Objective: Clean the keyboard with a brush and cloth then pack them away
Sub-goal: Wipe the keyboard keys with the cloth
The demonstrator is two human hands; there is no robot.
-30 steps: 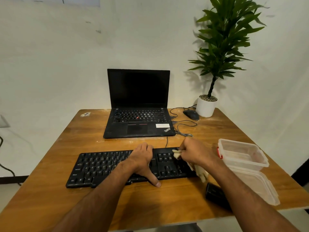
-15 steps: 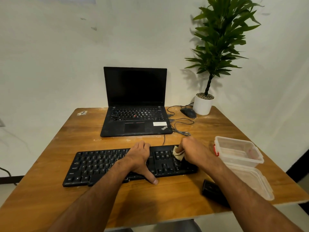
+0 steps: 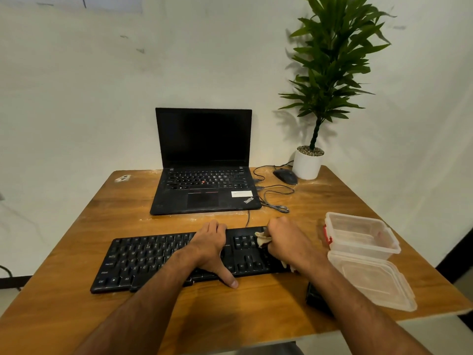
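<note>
A black keyboard point(image 3: 143, 260) lies across the near half of the wooden table point(image 3: 76, 226). My left hand point(image 3: 210, 247) rests flat on its middle, fingers straight, thumb over the front edge. My right hand point(image 3: 289, 242) grips a crumpled cream cloth point(image 3: 261, 240) and presses it onto the keys at the keyboard's right end. A black object point(image 3: 316, 299), possibly the brush, lies by the table's front edge, partly hidden under my right forearm.
A clear plastic container point(image 3: 361, 234) stands right of the keyboard with its lid point(image 3: 371, 283) lying in front. An open black laptop point(image 3: 204, 180) sits behind, with a mouse point(image 3: 285, 176), cables and a potted plant point(image 3: 308, 162) at the back right.
My right hand with the cloth has shifted slightly toward the keyboard's far right corner. My left hand stays put on the keys. The camera has tilted a little.
</note>
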